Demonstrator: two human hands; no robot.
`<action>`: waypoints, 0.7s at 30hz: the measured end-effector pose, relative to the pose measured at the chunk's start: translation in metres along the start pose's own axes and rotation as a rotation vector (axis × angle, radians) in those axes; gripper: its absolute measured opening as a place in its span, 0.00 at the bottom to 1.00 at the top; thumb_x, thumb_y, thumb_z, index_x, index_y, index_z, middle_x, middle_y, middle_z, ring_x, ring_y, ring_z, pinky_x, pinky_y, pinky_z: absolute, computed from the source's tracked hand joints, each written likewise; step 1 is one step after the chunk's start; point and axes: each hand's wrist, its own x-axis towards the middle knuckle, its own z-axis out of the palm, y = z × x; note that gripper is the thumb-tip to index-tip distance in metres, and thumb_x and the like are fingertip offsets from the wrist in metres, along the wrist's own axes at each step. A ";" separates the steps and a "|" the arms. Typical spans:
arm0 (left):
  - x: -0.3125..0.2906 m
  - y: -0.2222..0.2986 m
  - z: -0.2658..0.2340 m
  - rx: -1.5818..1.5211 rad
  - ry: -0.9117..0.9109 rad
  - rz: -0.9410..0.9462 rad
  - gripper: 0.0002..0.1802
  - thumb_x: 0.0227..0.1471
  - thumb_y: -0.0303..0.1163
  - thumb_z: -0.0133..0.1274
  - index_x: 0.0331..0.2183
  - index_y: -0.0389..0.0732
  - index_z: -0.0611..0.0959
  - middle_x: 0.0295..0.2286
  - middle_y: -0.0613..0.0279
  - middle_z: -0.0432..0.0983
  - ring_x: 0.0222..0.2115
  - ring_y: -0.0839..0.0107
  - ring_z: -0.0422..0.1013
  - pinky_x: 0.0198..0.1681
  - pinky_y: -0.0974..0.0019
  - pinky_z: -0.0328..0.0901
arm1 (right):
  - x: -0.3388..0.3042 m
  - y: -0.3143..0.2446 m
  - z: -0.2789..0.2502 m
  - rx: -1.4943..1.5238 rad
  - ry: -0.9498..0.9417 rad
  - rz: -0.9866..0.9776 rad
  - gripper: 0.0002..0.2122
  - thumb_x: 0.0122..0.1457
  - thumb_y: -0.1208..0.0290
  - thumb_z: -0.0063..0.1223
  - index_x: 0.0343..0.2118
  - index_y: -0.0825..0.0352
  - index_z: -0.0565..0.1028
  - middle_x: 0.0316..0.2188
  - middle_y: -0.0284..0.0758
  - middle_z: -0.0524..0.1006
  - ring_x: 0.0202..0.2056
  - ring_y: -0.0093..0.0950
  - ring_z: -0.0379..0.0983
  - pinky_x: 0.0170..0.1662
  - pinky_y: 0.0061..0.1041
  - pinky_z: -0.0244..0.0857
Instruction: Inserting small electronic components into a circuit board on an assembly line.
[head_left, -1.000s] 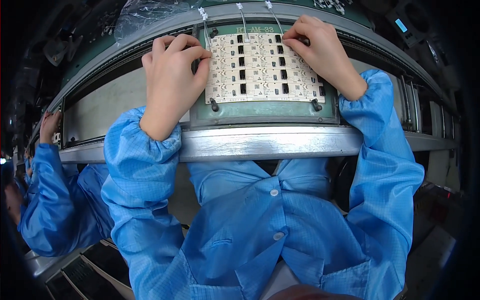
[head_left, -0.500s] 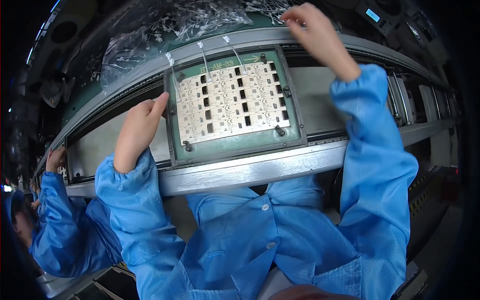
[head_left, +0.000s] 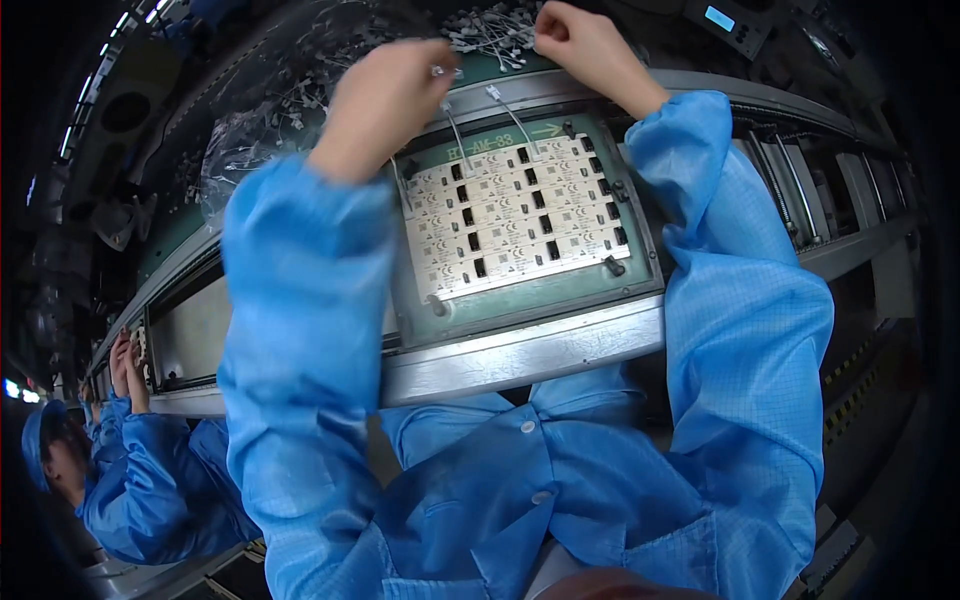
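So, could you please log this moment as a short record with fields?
left hand: raised above the green fixture, a small wired part at its fingertips
right hand: at the pile of small parts
panel of white boards: lying in the fixture
metal rail: along the fixture's near edge
co-worker: far left, blue coat

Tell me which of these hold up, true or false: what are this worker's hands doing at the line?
1. Both hands are raised to the pile of small wired parts beyond the board. True: the left hand and right hand are at the pile.
2. The white circuit panel sits in a green frame. True.
3. The left hand presses flat on the panel. False: it is lifted above the panel's far left corner.
4. The sleeves are white. False: both sleeves are blue.
5. Another person in blue works at the far left. True: their hands reach the same line.
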 end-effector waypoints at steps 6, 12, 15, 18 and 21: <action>0.066 0.003 0.060 0.277 -0.144 0.331 0.15 0.48 0.26 0.57 0.41 0.44 0.83 0.37 0.58 0.80 0.43 0.58 0.76 0.45 0.54 0.70 | 0.010 -0.010 -0.024 0.330 0.104 0.107 0.05 0.58 0.73 0.55 0.30 0.68 0.72 0.20 0.31 0.74 0.24 0.17 0.71 0.27 0.20 0.64; 0.072 -0.032 0.074 0.088 -0.133 0.358 0.08 0.51 0.27 0.55 0.36 0.42 0.83 0.33 0.55 0.82 0.35 0.54 0.78 0.40 0.58 0.73 | 0.020 0.004 -0.023 0.754 0.050 0.150 0.05 0.59 0.73 0.53 0.31 0.66 0.70 0.22 0.33 0.77 0.23 0.20 0.72 0.27 0.18 0.65; 0.067 -0.006 0.049 -0.359 -0.044 0.109 0.04 0.55 0.26 0.56 0.33 0.36 0.83 0.28 0.61 0.80 0.30 0.74 0.76 0.36 0.69 0.71 | 0.014 0.002 -0.046 0.728 0.086 0.084 0.03 0.58 0.75 0.52 0.31 0.66 0.70 0.22 0.33 0.76 0.22 0.19 0.71 0.27 0.17 0.64; 0.050 -0.030 0.037 -0.897 0.078 -0.052 0.05 0.55 0.23 0.55 0.35 0.37 0.79 0.30 0.62 0.79 0.33 0.73 0.76 0.38 0.70 0.70 | 0.007 -0.017 -0.056 0.807 0.063 0.008 0.05 0.58 0.77 0.50 0.36 0.67 0.70 0.24 0.33 0.76 0.23 0.18 0.70 0.28 0.16 0.64; 0.010 -0.021 0.003 -0.935 0.170 -0.132 0.05 0.57 0.23 0.55 0.36 0.36 0.76 0.30 0.61 0.79 0.33 0.75 0.76 0.38 0.72 0.70 | -0.011 -0.043 -0.066 0.832 0.022 0.129 0.06 0.60 0.78 0.49 0.40 0.68 0.71 0.27 0.35 0.77 0.24 0.21 0.73 0.31 0.18 0.69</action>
